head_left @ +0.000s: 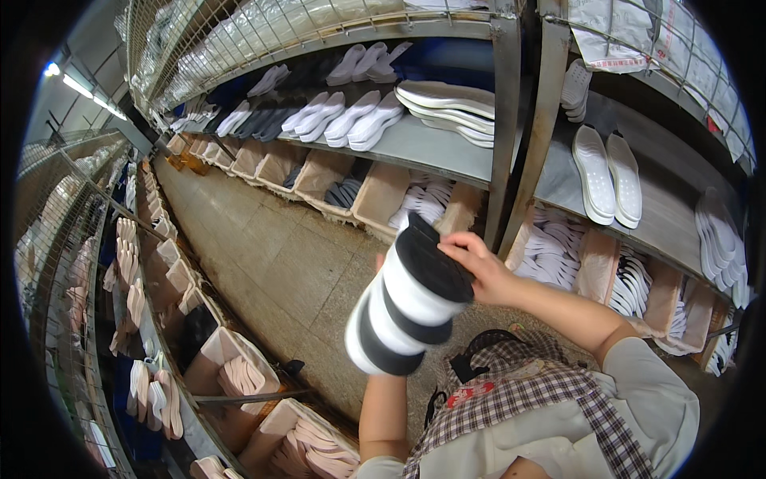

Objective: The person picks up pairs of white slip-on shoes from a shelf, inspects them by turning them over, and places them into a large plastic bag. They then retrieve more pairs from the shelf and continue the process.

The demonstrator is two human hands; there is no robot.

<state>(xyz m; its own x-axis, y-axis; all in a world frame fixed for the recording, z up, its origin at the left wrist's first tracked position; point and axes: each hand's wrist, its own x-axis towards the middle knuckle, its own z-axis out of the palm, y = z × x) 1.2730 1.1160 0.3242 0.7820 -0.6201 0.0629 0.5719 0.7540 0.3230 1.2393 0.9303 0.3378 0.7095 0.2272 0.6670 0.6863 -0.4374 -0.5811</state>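
Observation:
A stack of shoe soles (409, 297), black and white in turn, is held in front of my body above the aisle. It is slightly blurred, with a black sole (431, 259) at its top end. My right hand (476, 267) grips the edge of that black sole, thumb and fingers at its right side. Beneath the stack, my left hand (380, 260) supports it; only a fingertip and the wrist show, the rest being covered by the soles.
Ahead, a metal shelf (447, 148) carries rows of white and dark soles, with cloth-lined bins (383, 191) below. Another shelf (658, 180) stands right, holding white soles (594, 176). On the left, a rack and bins (227, 347) hold pinkish soles. A tiled aisle floor (263, 247) runs between.

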